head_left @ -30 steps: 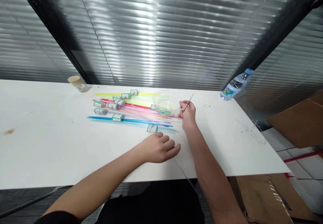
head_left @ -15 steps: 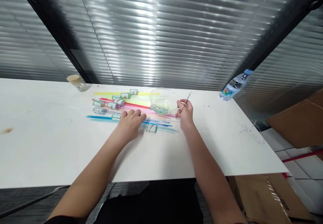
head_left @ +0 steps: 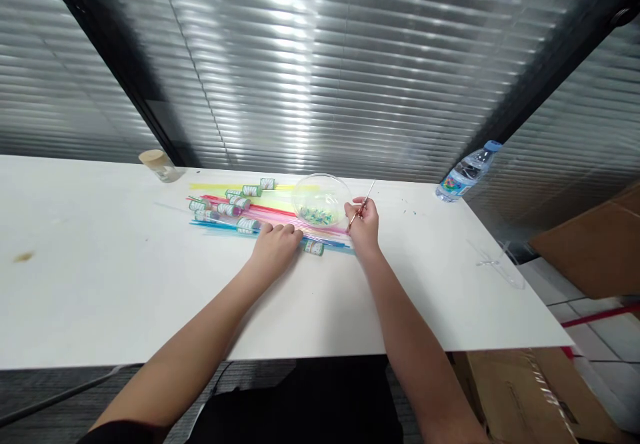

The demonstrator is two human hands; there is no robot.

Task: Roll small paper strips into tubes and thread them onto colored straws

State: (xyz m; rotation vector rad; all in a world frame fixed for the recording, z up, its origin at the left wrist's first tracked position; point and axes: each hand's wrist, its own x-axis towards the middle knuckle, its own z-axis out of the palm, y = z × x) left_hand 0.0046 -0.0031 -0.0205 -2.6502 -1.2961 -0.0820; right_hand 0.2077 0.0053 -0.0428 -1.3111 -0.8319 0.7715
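Observation:
My left hand (head_left: 278, 247) rests with curled fingers on a bundle of thin blue plastic sticks (head_left: 220, 226); its fingertips are partly hidden. Paper labels wrap the bundles, one label (head_left: 313, 249) lying just right of that hand. Behind lie red sticks (head_left: 270, 209), pink ones and yellow ones (head_left: 210, 187). My right hand (head_left: 365, 227) is closed around a slim, shiny metal tool (head_left: 369, 191) that points up and away; its exact kind is unclear. Left of this hand stands a clear round bowl (head_left: 323, 183) with small green, blue and yellow bits (head_left: 317, 216) at its bottom.
A cork-topped glass jar (head_left: 161, 166) leans at the back left of the white table (head_left: 125, 264). At the back right stands a water bottle (head_left: 467, 172). A clear plastic piece (head_left: 495, 264) lies near the right edge. Cardboard boxes (head_left: 530, 391) are on the floor.
My left hand has slid right, and the blue sticks have shifted right with it and drawn closer to the other bundles. My right hand has dipped slightly, turning the tool a little.

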